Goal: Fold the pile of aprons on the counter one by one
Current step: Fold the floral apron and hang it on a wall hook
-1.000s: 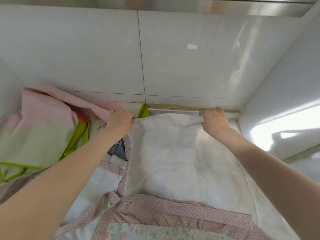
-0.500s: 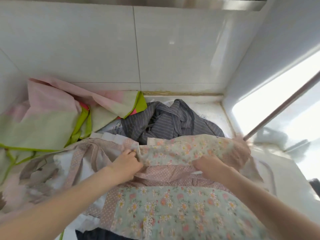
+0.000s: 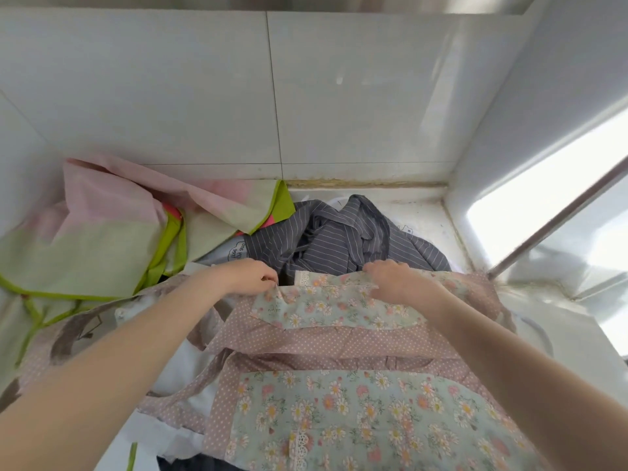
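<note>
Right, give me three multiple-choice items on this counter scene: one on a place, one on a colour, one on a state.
1. Where does the grey striped apron lie?
A. beyond the floral apron, toward the wall
B. under the window rail
C. on the floor

2. What colour trims the pink and pale green apron?
A. navy
B. bright green
C. black

3. What is the left hand doing?
A. resting flat
B. pinching the floral apron's far edge
C. hanging idle

Answers: 1 A, it sits between the hands and the tiles. 2 B, green binding runs along its edge. 3 B, the fingers close on the cloth, as the right hand does too.
</note>
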`<action>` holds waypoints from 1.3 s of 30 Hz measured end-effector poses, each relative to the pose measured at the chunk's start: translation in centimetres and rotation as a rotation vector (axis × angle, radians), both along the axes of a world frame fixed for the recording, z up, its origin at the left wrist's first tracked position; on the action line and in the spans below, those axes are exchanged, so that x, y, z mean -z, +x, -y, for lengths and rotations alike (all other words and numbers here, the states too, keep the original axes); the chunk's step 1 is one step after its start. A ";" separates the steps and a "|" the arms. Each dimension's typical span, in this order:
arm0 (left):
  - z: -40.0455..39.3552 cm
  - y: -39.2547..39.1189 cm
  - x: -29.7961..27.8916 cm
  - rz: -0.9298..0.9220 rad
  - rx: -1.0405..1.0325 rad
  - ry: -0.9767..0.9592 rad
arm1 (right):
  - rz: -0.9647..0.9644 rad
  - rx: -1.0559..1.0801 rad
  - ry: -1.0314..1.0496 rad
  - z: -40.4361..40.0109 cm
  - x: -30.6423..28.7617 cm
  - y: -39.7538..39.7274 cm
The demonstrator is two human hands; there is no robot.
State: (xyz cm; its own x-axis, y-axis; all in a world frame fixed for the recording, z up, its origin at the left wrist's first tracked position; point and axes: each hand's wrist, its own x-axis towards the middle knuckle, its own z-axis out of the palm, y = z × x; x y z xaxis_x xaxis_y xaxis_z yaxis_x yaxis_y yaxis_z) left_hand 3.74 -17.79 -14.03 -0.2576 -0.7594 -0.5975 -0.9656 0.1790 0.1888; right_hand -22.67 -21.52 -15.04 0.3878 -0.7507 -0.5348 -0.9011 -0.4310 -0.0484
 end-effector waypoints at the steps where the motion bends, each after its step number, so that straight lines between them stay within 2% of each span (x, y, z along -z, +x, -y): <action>1: -0.1 0.5 0.0 0.001 0.014 0.009 | -0.004 0.008 -0.046 -0.1 0.2 0.2; 4: -0.6 2.6 0.1 -0.028 0.018 -0.036 | 0.037 0.126 -0.133 0.4 0.5 0.0; 7: -1.2 4.6 0.3 -0.157 -0.138 -0.188 | 0.106 0.208 -0.100 1.7 0.1 -0.6; 10: -1.8 6.4 0.0 -0.170 -0.227 -0.101 | 0.066 0.200 -0.015 2.7 -0.1 -1.2; 13: -1.7 6.9 -0.8 -0.452 -0.415 -0.105 | 0.093 0.176 0.046 2.8 -0.2 -1.1; 14: -1.4 6.4 -1.3 -0.504 -0.420 -0.107 | 0.116 0.169 0.060 2.7 -0.3 -1.1; 15: -1.0 5.9 -1.3 -0.484 -0.391 -0.069 | 0.135 0.164 0.077 2.6 -0.3 -1.1; 18: -0.4 3.7 -0.2 -0.170 -0.193 0.058 | 0.143 0.146 0.089 2.4 -0.7 -1.3; 19: -0.2 3.5 0.6 -0.139 -0.173 0.058 | 0.142 0.135 0.096 2.4 -1.3 -1.4; 22: 0.2 4.4 0.1 -0.251 -0.295 0.081 | 0.148 0.105 0.246 2.6 -3.9 -1.3; 25: 0.8 7.4 -4.1 -0.250 -0.376 0.057 | 0.325 0.248 0.618 3.1 -6.6 0.1; 26: 1.1 8.5 -5.5 -0.234 -0.395 0.020 | 0.363 0.261 0.644 3.3 -7.2 0.9; 27: 1.4 9.5 -6.7 -0.229 -0.423 -0.010 | 0.360 0.226 0.580 3.8 -7.6 2.0; 28: 1.7 10.0 -7.4 -0.239 -0.462 -0.021 | 0.331 0.164 0.433 4.2 -7.7 3.0; 30: 1.7 9.7 -7.7 -0.252 -0.542 -0.039 | 0.204 0.055 0.023 4.9 -7.3 4.8; 32: 1.4 8.6 -6.1 -0.224 -0.556 -0.113 | 0.123 0.070 -0.354 4.4 -6.2 5.5; 33: 1.0 8.2 -4.8 -0.195 -0.536 -0.189 | 0.161 0.072 -0.384 3.6 -5.5 5.5; 35: -0.2 7.4 -2.3 -0.191 -0.538 -0.339 | 0.263 -0.010 -0.220 1.0 -3.4 4.9; 37: -1.9 6.5 -0.7 -0.260 -0.634 -0.390 | 0.130 -0.155 -0.138 -1.7 -1.0 3.8; 39: -3.4 5.8 0.1 -0.266 -0.677 -0.397 | -0.055 -0.197 -0.232 -2.5 1.5 2.2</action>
